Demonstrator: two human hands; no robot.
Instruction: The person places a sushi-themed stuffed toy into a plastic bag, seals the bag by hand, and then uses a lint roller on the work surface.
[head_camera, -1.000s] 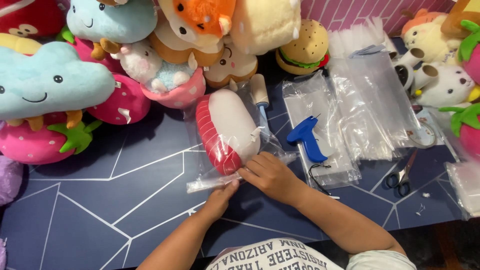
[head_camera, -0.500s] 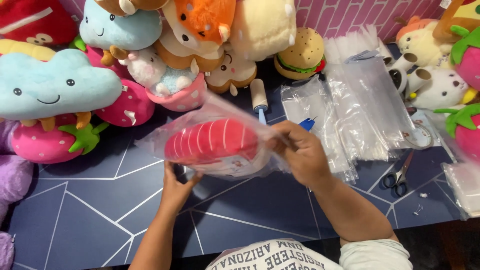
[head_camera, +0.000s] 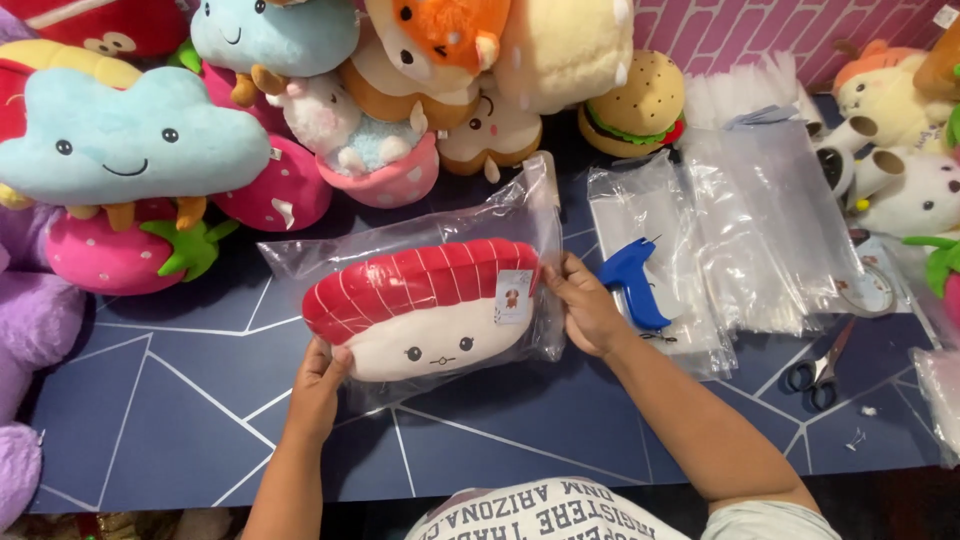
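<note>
A sushi-shaped plush (head_camera: 425, 310), red striped on top and white with a small face below, lies inside a clear plastic bag (head_camera: 500, 215) on the dark blue table (head_camera: 170, 400). My left hand (head_camera: 318, 385) grips the bag's lower left corner under the plush. My right hand (head_camera: 585, 305) holds the bag's right side, beside a small paper tag on the plush. The bag's loose end sticks up toward the back right.
A heap of plush toys lines the back: a blue cloud (head_camera: 120, 140), strawberries (head_camera: 110, 255), a burger (head_camera: 635, 105). Stacks of clear bags (head_camera: 770, 220) lie to the right with a blue tagging gun (head_camera: 632, 280). Scissors (head_camera: 815, 370) rest at the right.
The bagged plush was turned from upright to lying sideways, then rotated so its face shows. Both hands shifted to grip its left and right ends.
</note>
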